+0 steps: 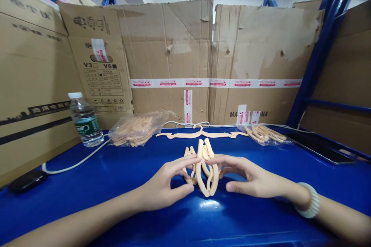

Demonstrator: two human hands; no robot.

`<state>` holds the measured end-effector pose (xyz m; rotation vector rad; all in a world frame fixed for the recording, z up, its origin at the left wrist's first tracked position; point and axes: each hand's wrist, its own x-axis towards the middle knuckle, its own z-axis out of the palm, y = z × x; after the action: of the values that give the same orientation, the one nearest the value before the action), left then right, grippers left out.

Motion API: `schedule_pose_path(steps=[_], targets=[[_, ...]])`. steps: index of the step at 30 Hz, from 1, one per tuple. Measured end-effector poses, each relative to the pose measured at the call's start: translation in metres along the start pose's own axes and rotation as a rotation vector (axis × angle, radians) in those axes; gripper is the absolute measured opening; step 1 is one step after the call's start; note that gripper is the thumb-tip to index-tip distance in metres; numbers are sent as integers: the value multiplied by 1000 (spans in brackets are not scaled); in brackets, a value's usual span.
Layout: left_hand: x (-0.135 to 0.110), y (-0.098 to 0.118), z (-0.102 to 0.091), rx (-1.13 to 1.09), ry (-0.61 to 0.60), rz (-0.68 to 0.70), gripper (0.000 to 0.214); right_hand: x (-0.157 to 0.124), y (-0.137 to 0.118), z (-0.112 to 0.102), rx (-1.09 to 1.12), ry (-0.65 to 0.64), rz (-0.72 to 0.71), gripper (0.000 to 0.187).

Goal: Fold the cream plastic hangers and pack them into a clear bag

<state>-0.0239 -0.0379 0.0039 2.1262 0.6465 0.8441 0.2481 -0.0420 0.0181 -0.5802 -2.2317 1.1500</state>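
On the left of the blue desk (226, 224), a water bottle (86, 123) stands beside a clear bag of hangers (136, 129). The left hand (162, 181) is half open, its forefinger touching the front folded hanger (199, 176) and its thumb extended. Another folded hanger (186, 153) sits just beyond these fingers. The front one is at the middle, between both hands; an opened hanger (201, 134) lies behind it. The step in hand seems to be handling or positioning the front hanger; the next move likely calls for a steady, even hold on its two arms. The right hand (251, 177) is loosely curved, not clenched, fingertips at that hanger's right side, thumb apart. Farther right lie a second bag (262, 135) and a phone (321, 149).
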Motion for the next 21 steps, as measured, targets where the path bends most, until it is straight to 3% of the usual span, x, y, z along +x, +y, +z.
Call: schedule_pose_path(steps=[4,11,15,18,21], targets=[[-1,3,-4,87,-41,8,50,-1,-2,-3,-24,-18,27,49],[-2,7,-4,134,-99,34,56,0,1,-9,160,-59,70,52],[-1,2,-6,191,-29,46,53,-2,5,-22,131,112,126,46],[-1,-1,-9,286,-24,88,49,-6,11,-36,-16,283,216,42],[-1,0,-11,376,-61,107,44,-11,15,-47,-255,285,307,42]])
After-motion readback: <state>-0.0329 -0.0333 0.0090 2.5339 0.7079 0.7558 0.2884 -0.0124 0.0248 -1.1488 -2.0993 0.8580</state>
